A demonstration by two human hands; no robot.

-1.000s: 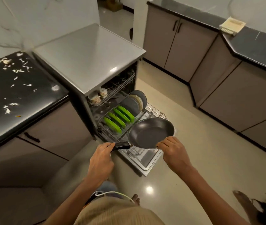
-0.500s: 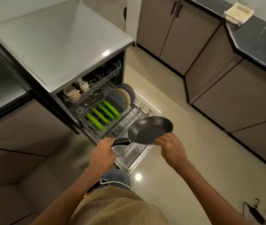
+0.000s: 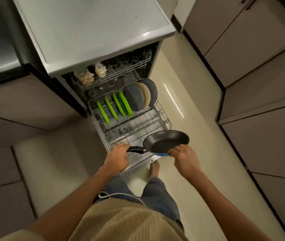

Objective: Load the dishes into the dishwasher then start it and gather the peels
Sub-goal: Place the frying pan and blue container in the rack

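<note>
Step in hand: loading; frying pan (image 3: pixel 166 141) held over lower rack (image 3: pixel 162 113) front, left hand (image 3: pixel 118 160) clamped on handle, right hand (image 3: pixel 185 158) pinching rim; next: tilt pan into bare tines beside green plates (image 3: pixel 114 106).

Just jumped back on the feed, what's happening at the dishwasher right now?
A person stands at the open dishwasher holding a black frying pan over the front of the pulled-out lower rack. The left hand grips the pan's handle, and the right hand holds its rim. The pan is not yet set in the rack. Green plates and grey plates already stand at the rack's back; cups sit in the upper rack.
</note>
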